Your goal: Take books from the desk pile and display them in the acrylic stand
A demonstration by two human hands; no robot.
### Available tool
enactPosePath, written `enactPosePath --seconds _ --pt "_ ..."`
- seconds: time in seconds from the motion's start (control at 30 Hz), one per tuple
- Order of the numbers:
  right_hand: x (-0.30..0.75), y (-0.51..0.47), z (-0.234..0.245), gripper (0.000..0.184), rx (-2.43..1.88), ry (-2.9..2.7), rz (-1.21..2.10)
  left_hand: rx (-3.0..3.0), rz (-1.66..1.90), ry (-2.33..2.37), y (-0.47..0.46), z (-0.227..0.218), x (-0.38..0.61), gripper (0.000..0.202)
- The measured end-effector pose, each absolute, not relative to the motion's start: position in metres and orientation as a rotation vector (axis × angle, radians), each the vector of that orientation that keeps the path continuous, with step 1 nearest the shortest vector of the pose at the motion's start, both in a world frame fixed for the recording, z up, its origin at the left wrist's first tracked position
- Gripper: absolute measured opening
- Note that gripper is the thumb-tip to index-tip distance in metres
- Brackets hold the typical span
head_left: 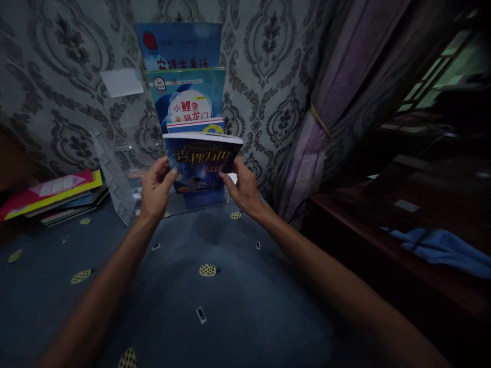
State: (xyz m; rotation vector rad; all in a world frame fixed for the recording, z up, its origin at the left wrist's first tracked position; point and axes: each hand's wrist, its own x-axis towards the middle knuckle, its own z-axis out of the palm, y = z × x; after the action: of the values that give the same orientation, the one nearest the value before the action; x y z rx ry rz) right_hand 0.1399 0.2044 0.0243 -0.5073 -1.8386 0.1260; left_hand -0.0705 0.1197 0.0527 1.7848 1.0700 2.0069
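My left hand [155, 188] and my right hand [242, 188] both grip a dark blue book [202, 159] with gold lettering, one on each lower side. The book stands upright in the front tier of a clear acrylic rack [115, 174] against the wall. Behind it in the rack stand a thin book with a red and white edge [195, 125], a light blue book with red lettering [187, 97] and a taller blue book [178, 46] at the back.
A stack of books and magazines [53, 197] lies at the left on the dark blue patterned cloth [215, 306]. A purple curtain [337, 102] hangs at the right. A dark wooden surface [383, 235] with a blue cloth [441, 248] is further right.
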Motion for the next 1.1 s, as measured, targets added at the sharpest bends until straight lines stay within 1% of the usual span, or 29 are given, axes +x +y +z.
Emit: enactPosePath --seconds 0.13,0.37,0.53,0.83,1.0,1.1 --pt "0.142 0.213 0.021 0.017 -0.521 -1.856 0.109 1.804 1.976 1.146 0.125 0.046 -0.073 0.043" --pt "0.146 0.224 0.019 0.023 -0.536 -1.908 0.185 1.826 1.938 1.229 0.124 0.045 -0.075 0.040" --pt "0.147 0.226 0.015 0.023 -0.556 -1.925 0.161 1.878 1.918 1.319 0.124 0.044 -0.076 0.031" --pt "0.145 0.230 0.006 0.022 -0.604 -1.952 0.158 1.952 1.808 1.567 0.125 0.035 -0.081 0.028" --pt "0.143 0.227 0.002 0.025 -0.663 -1.950 0.140 1.968 1.752 1.677 0.125 0.031 -0.082 0.025" --pt "0.140 0.222 0.000 0.028 -0.718 -1.938 0.150 1.996 1.732 1.725 0.124 0.030 -0.080 0.018"
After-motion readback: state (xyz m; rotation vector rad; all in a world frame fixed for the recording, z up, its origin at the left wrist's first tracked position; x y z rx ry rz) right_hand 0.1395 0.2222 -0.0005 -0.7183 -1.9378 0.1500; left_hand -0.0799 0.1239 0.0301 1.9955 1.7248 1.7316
